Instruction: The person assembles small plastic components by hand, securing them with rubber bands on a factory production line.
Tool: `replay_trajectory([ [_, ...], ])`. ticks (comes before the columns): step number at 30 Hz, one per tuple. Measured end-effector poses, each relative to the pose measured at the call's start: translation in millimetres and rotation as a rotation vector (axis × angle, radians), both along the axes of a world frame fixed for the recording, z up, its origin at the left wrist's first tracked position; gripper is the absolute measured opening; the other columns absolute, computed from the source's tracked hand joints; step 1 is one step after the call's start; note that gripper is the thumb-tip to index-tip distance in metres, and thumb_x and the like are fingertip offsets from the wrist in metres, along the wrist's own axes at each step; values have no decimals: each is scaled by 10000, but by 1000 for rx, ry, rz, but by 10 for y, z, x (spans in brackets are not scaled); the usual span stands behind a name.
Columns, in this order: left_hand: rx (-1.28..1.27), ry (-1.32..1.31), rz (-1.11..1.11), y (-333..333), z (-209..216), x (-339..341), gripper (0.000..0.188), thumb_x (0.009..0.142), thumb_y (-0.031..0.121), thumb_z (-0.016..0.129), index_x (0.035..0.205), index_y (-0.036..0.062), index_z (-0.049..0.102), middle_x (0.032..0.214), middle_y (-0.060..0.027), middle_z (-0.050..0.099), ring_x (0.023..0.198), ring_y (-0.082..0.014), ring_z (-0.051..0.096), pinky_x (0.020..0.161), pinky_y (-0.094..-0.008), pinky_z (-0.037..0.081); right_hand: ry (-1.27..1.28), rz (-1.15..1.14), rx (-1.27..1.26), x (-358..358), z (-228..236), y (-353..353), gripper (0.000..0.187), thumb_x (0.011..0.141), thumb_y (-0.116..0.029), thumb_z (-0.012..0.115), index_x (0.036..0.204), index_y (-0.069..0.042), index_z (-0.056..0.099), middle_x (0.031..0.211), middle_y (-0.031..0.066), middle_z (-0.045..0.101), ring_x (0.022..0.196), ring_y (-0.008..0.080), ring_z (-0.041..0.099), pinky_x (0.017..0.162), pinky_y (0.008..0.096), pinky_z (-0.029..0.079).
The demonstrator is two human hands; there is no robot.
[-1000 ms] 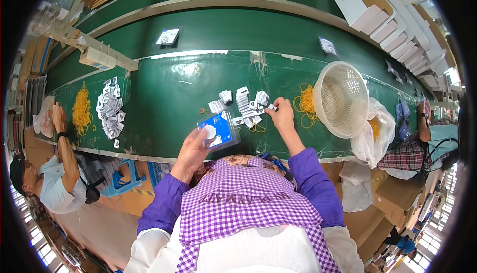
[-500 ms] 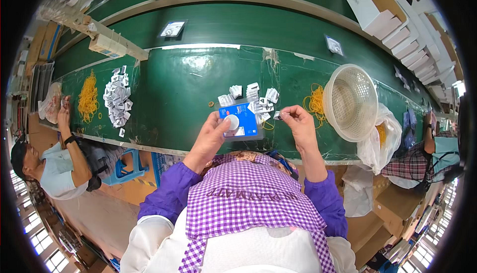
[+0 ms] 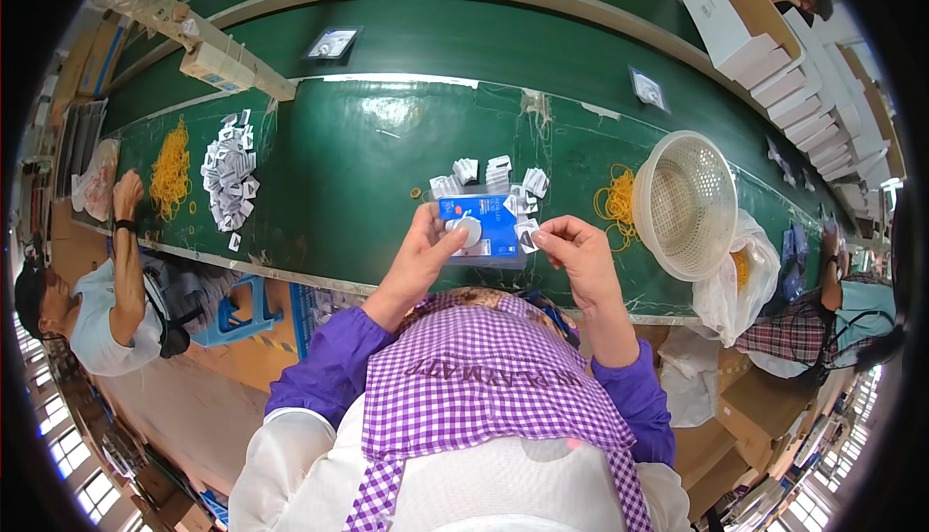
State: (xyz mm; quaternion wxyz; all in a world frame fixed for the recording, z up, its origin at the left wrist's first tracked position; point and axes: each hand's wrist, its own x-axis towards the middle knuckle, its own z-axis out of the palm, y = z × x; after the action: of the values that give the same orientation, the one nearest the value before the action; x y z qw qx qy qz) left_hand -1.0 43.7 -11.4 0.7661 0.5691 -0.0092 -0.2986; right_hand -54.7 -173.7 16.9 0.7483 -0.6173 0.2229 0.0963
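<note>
In my left hand (image 3: 422, 253) is a clear plastic package with a blue card (image 3: 495, 227) and a round white piece in it; the thumb presses near the round piece. My right hand (image 3: 579, 253) pinches a small folded white paper slip (image 3: 527, 232) at the package's right edge. Just beyond the package lie several small stacks of folded white slips (image 3: 497, 172), partly hidden by it. A yellow rubber band (image 3: 416, 192) rests on the green table left of these stacks.
A white plastic basket (image 3: 685, 205) stands at right, beside yellow rubber bands (image 3: 615, 205) and a white plastic bag (image 3: 740, 276). Leftward lie a heap of slips (image 3: 230, 174) and more bands (image 3: 170, 176). Packages (image 3: 332, 44) rest on the far belt. People work on both sides.
My right hand has brought the slip leftward to the package's right edge. The package, in my left hand, has shifted slightly right. The co-worker's hand at left has moved.
</note>
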Motion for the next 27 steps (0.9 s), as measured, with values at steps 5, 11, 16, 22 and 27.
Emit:
replay_trajectory([
  [5,-26,62,-28,-26,25,-9,434,891,215,557,1210,5,350,1106,-113,523,1029,-164,532,876,-304,451,85,-73,120,13,106,112,100,771,-80,679,828,-14,632,681,-12,575,564,49,478,552,171,392],
  [11,-126,256,-53,-81,131,-25,493,851,247,615,1211,7,378,1122,-110,529,1011,-178,554,868,-325,477,-163,-40,-156,-78,-171,90,155,761,-67,683,901,-26,634,865,11,561,662,61,495,614,185,399],
  [16,-152,403,-48,-88,105,-35,436,840,203,634,1159,-10,426,1076,-114,557,961,-169,569,832,-330,496,-297,100,-247,-87,-103,100,260,815,-62,603,1068,-106,646,1237,79,433,987,102,486,745,218,423],
  [22,-161,517,-62,-103,93,-68,435,809,216,671,1141,29,461,1017,-75,569,890,-146,572,797,-333,508,-175,327,-234,-107,15,-26,314,863,-61,523,1167,-100,592,1232,110,452,1118,182,459,901,261,385],
  [27,-193,564,-106,-84,90,-88,440,788,210,687,1146,53,485,1033,-51,590,942,-150,576,848,-339,481,-136,558,-173,-23,182,-219,389,815,-108,601,1202,-111,569,1201,115,485,1066,192,496,886,283,400],
])
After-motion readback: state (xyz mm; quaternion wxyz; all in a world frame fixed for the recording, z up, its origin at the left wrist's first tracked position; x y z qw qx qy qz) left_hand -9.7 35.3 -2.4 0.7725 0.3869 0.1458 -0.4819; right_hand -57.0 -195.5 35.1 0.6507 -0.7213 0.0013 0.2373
